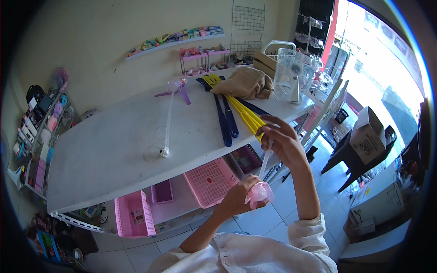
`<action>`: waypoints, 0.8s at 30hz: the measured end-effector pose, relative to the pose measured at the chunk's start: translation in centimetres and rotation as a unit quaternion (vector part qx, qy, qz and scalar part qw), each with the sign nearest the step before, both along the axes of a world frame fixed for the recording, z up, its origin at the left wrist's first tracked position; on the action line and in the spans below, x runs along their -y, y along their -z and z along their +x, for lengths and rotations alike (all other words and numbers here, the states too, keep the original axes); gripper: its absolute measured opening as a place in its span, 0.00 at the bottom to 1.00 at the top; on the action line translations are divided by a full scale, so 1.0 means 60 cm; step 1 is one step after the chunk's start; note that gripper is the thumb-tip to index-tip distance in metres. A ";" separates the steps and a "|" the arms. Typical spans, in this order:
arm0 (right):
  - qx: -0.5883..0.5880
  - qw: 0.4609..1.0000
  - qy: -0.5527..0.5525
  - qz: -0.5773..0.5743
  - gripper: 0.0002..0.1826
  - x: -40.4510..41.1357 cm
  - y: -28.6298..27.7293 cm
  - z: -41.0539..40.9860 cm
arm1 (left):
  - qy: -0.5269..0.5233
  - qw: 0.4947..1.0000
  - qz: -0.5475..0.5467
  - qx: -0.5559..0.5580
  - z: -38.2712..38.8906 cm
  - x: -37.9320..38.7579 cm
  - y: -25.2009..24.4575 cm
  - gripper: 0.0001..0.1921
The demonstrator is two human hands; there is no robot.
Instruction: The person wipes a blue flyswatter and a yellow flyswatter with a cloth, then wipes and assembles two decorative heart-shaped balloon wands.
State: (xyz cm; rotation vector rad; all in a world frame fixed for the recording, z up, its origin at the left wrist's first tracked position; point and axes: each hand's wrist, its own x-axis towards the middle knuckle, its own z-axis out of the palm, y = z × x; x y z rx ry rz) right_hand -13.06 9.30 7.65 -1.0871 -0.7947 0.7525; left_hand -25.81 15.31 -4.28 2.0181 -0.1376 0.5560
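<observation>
My left hand (pixel 241 195) grips the lower end of a thin whitish translucent stick (pixel 265 163), just beside a ruffled pink wrapped head (pixel 260 194). Higher up, the fingers of my right hand (pixel 285 139) close around the same stick, which slants between both hands past the table's front edge. On the white table (pixel 112 136) lies a similar clear stick (pixel 168 119) with a purple ribbon (pixel 186 96) at its far end and silver foil (pixel 164 151) at its near end. Long yellow plastic pieces (pixel 244 111) reach behind my right fingers; navy ones (pixel 223 124) lie beside them.
A brown cloth bundle (pixel 244 82) and clear plastic containers (pixel 288 76) stand at the table's far right. Below the tabletop are pink baskets (pixel 211 182) and a purple basket (pixel 162 191). A cardboard box (pixel 367 140) rests on a dark chair (pixel 355 170) to the right.
</observation>
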 end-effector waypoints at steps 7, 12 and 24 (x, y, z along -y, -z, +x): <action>0.037 0.997 0.042 0.061 0.16 0.020 -0.026 0.033 | -0.038 0.998 0.029 -0.030 0.014 0.031 0.033 0.28; 0.170 0.959 0.215 0.072 0.17 0.037 -0.035 0.008 | -0.043 0.998 0.033 -0.009 0.025 0.058 0.060 0.28; 0.452 0.859 0.184 -0.155 0.06 0.097 -0.041 -0.029 | -0.026 0.999 -0.003 0.034 0.029 0.050 0.075 0.26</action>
